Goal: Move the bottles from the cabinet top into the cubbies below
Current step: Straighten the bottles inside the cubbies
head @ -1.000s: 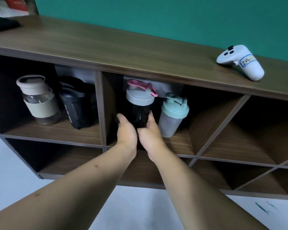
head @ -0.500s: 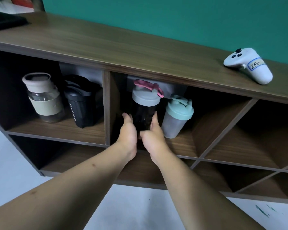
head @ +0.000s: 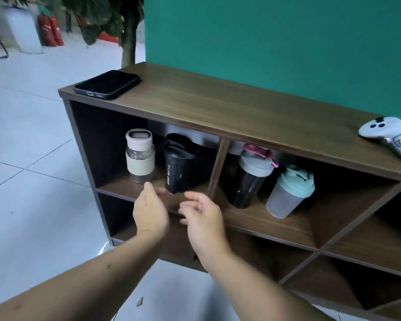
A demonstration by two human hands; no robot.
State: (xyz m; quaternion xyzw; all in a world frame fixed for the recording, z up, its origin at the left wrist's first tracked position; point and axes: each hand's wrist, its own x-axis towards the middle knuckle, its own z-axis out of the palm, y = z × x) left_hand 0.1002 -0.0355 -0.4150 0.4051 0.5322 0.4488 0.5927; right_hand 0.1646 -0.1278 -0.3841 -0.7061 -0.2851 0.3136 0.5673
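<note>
Several bottles stand in the upper cubbies of the wooden cabinet [head: 218,110]. The left cubby holds a clear bottle with a beige sleeve and pink cap [head: 139,156] and a black sport bottle [head: 179,166]. The middle cubby holds a dark shaker with a grey lid and pink loop [head: 250,177] and a frosted shaker with a mint lid [head: 288,193]. My left hand [head: 149,210] and my right hand [head: 202,216] hover in front of the left cubby's shelf edge, fingers apart, holding nothing and touching no bottle.
A black phone [head: 108,84] lies at the cabinet top's left end; a white game controller with a label [head: 389,137] lies at its right end. Diagonal-walled cubbies open to the right and below. A green wall stands behind; white tiled floor, a plant and fire extinguishers lie to the left.
Both hands let go of the dark grey-lidded shaker, left standing in the middle cubby, and pulled back to the left. The view swung left, showing the phone and the floor.
</note>
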